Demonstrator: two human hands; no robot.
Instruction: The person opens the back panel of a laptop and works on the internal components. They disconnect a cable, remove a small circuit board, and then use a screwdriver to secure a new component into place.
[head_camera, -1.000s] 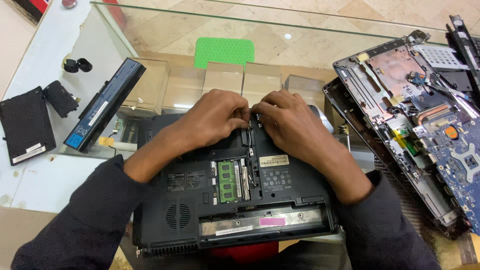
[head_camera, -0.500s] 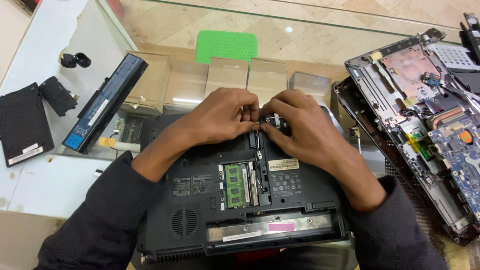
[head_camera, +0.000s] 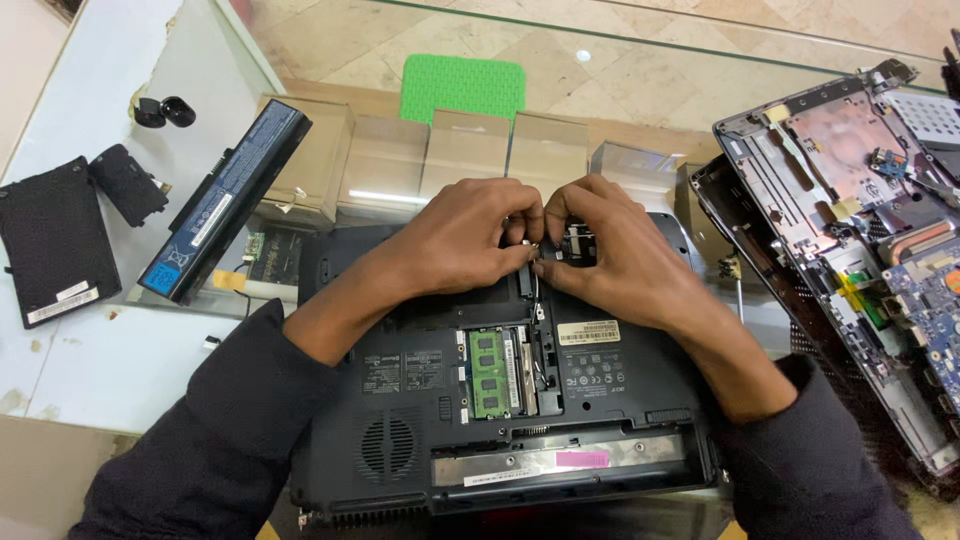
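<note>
While the black laptop (head_camera: 500, 400) is laid upside down on the desk (head_camera: 110, 350) with its service bay exposed, a small black part (head_camera: 577, 246) at its far edge is pinched closed between the fingertips of the left hand (head_camera: 465, 240) and right hand (head_camera: 610, 260), apparently so that thin wires can be managed. Just below the grip the green memory module (head_camera: 487, 372) is left uncovered; the battery (head_camera: 228, 198) is set aside to its left.
</note>
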